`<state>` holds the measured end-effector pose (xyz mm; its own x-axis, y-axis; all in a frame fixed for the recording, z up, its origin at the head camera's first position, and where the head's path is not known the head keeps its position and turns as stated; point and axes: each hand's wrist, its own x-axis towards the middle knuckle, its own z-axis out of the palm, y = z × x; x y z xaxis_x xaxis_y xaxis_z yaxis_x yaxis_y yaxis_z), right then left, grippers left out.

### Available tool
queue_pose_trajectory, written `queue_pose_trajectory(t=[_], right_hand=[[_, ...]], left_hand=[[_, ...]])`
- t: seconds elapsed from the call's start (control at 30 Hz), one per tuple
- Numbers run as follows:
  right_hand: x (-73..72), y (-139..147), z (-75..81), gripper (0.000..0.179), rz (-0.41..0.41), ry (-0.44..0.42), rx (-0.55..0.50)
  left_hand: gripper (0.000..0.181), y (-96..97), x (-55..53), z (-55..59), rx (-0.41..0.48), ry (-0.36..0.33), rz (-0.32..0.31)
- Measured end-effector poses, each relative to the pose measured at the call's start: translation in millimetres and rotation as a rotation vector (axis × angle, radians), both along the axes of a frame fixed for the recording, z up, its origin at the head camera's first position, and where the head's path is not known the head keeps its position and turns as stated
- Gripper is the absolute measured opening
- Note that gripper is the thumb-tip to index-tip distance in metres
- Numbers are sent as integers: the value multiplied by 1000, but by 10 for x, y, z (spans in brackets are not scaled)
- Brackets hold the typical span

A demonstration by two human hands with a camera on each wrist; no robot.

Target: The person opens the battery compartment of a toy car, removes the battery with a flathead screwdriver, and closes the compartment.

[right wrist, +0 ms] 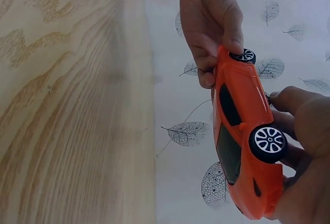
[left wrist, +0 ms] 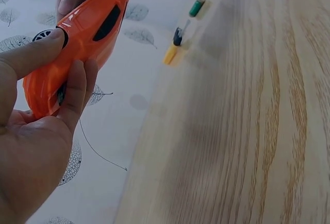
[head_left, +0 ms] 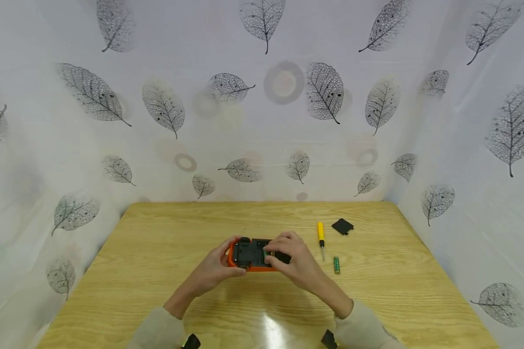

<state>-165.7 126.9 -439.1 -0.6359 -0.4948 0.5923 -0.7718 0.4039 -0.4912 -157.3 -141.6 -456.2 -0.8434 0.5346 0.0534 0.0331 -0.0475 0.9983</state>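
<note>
You have the toy car (head_left: 246, 253) raised above the worktop (head_left: 157, 252), in front of you, its black underside facing up. Your left hand (head_left: 216, 266) is clamped round one end, thumb on the near side and fingers on the far side; your right hand (head_left: 303, 264) pinches what looks like a green battery (head_left: 266, 252) at the open bay in the underside. The car is probably light, its orange shell stiff and glossy, so it may slip under dry fingertips. Take hold of it by the body sides, as a grip on a wheel (right wrist: 268, 142) could roll; the small metal contacts, if the bay has them, would be the delicate part. On your right lie a loose battery (head_left: 336, 265), a yellow-handled screwdriver (head_left: 320, 233) and a black cover (head_left: 342, 226). You can read no brand on the car, and any print on the loose battery is too small to tell.
</note>
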Motion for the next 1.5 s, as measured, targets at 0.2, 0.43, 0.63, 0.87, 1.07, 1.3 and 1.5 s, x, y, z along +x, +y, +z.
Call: queue_pose_trajectory(t=[0.2,0.43,0.63,0.87,1.07,1.3,1.5], right_hand=[[-10,36,19,17,55,51,75],[-25,96,106,23,130,-31,172],[-43,99,170,23,135,-78,275],[-66,93,166,19,148,-46,278],[-113,63,102,19,181,-13,109],[-152,66,11,20,149,21,-47],[-131,88,-3,23,110,-80,-259]], left_hand=[[89,-1,6,-2,-7,-3,-4],[89,-3,16,-11,-14,-4,-3],[88,-2,23,-24,-20,-2,1],[87,-7,18,-23,-13,-8,-4],[87,3,9,3,-1,-2,-8],[86,25,2,3,-4,-10,1],[86,38,9,-13,-1,-19,12]])
